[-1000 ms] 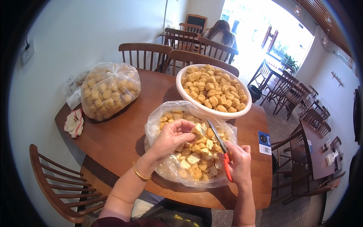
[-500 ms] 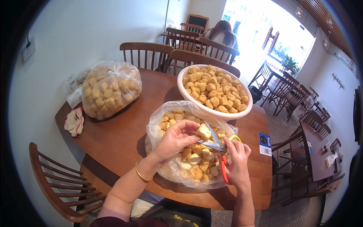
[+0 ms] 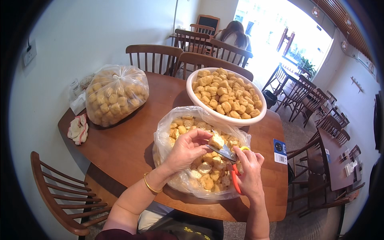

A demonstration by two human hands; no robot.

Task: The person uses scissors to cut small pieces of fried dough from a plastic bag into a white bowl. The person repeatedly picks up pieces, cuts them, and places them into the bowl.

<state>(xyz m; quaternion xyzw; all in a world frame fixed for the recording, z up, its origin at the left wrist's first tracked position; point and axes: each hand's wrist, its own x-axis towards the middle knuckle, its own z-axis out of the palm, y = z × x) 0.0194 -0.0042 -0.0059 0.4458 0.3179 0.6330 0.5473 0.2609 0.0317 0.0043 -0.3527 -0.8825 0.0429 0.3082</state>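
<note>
Between the thumb and fingers of my left hand (image 3: 188, 149) is a fried tofu puff (image 3: 216, 141), its pale inside showing on one face. My right hand (image 3: 249, 174) grips scissors (image 3: 226, 153) with one red and one yellow handle. The blades are closed together and lie against the puff's lower side. Both hands are above an open clear plastic bag (image 3: 165, 120) that holds many tofu puffs (image 3: 207, 182), several with pale cut faces. Past it, to the right, stands a white basin (image 3: 191, 93) heaped with golden tofu puffs.
A tied clear bag (image 3: 116, 96) full of puffs stands at the table's left, beside white gloves (image 3: 78, 129). A blue and white card (image 3: 280, 151) lies at the right edge of the wooden table (image 3: 120, 160). Chairs (image 3: 68, 196) surround it. Another person (image 3: 234, 36) sits at a far table.
The scissor blades, spread apart around the puff before, have come together. My right hand has shifted slightly left. The puff stays in my left hand.
</note>
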